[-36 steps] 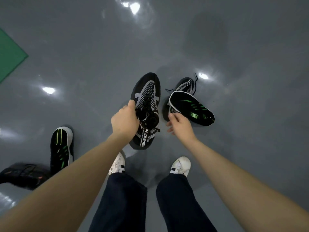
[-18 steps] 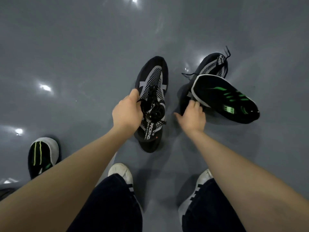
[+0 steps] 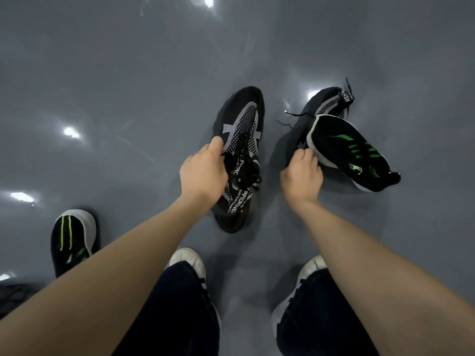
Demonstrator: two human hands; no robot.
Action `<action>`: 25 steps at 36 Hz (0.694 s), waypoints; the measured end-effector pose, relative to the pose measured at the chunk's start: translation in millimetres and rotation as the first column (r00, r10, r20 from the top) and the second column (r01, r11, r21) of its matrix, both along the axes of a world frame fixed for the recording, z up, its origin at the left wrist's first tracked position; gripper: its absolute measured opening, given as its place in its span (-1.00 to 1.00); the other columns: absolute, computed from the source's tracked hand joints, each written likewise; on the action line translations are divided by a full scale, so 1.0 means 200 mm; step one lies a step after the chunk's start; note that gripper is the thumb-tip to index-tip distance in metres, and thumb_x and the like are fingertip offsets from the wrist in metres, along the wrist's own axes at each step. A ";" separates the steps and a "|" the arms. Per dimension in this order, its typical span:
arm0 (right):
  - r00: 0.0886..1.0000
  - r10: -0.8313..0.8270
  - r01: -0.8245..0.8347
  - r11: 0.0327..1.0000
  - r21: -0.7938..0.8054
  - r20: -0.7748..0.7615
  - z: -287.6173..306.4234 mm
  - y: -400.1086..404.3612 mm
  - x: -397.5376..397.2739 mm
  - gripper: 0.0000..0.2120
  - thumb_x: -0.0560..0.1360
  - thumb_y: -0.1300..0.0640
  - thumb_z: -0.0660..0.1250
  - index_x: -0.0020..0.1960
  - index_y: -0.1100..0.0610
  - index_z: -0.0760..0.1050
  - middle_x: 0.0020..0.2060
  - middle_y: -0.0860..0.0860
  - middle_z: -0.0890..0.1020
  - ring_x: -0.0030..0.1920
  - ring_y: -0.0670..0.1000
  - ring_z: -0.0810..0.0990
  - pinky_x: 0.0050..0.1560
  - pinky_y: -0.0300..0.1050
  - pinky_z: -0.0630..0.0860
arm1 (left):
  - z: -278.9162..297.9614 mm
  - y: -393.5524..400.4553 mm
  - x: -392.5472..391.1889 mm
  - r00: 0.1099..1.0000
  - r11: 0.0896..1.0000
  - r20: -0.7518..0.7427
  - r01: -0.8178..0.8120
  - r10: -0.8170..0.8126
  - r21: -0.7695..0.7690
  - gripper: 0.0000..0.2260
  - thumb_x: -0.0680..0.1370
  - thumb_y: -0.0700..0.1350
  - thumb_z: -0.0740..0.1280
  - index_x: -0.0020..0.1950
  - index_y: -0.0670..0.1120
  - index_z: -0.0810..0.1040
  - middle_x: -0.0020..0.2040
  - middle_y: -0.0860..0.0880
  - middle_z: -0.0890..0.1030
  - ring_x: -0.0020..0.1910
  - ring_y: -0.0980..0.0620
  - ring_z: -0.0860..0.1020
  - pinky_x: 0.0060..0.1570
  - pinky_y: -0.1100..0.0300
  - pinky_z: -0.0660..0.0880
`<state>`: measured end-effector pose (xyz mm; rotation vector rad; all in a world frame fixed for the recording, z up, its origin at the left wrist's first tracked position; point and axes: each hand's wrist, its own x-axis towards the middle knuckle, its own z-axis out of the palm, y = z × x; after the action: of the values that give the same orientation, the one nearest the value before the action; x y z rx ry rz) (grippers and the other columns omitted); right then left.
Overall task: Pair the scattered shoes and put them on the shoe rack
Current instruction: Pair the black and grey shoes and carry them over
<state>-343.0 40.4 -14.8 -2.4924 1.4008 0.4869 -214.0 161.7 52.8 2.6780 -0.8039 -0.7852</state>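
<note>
Lying at the lower left of the frame, a green-striped black shoe (image 3: 72, 241) with a white toe rests on the grey floor (image 3: 128, 73), partly cut off by the left forearm; a dark blurred shape sits at the far left edge below it. Near the centre, the left hand (image 3: 203, 176) has its fingers clamped on the side of a black mesh shoe (image 3: 240, 155) at the laces. At the bottom centre two white sneakers (image 3: 190, 258) show on the person's feet under dark trousers. Right of centre, the right hand (image 3: 302, 177) has its fingers curled onto the edge of a second mesh shoe (image 3: 326, 101), which is largely covered by a second green-striped shoe (image 3: 352, 150) lying across it. Counted: two mesh shoes, two green-striped shoes, two worn sneakers. Against half a second earlier, the right hand's fingers have closed further onto the covered shoe, while the left hand's grip is unchanged
</note>
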 end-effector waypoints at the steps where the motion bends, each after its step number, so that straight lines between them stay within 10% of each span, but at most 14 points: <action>1: 1.000 -0.009 0.009 1.000 0.014 0.008 0.05 -0.02 0.00 -0.82 0.43 0.35 0.25 0.03 0.32 0.42 0.02 0.26 0.50 0.04 0.27 0.50 -0.03 0.11 0.44 | 0.04 0.00 0.00 1.000 1.000 0.003 -0.010 0.010 -0.006 -0.89 0.58 -0.24 0.12 -0.11 -0.10 0.23 -0.21 -0.06 0.45 -0.18 -0.22 0.46 -0.27 0.12 0.19; 10: 1.000 -0.011 0.011 1.000 0.014 0.015 0.58 -0.13 -0.03 -0.75 0.47 0.32 0.20 0.14 0.31 0.36 0.13 0.22 0.43 0.16 0.22 0.41 -0.06 0.04 0.43 | 0.50 -0.10 0.00 0.998 0.997 0.017 -0.058 0.059 -0.043 -0.92 0.56 -0.25 0.12 -0.10 -0.11 0.25 -0.20 -0.08 0.47 -0.21 -0.15 0.42 -0.28 0.09 0.25; 25: 0.930 0.194 -0.141 0.973 -0.185 0.311 1.34 -0.12 -0.14 -0.69 0.09 0.52 0.37 -0.25 0.26 0.42 -0.32 0.22 0.50 -0.34 0.21 0.50 -0.39 -0.04 0.43 | 1.26 -0.16 -0.10 0.996 0.997 0.045 -0.082 0.082 0.013 -0.94 0.56 -0.25 0.10 -0.08 -0.11 0.26 -0.18 -0.10 0.48 -0.21 -0.15 0.43 -0.29 0.08 0.26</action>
<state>-370.9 17.0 253.9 -2.6775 1.1428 -0.0187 -234.4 129.4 304.2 2.7310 -0.6958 -0.7179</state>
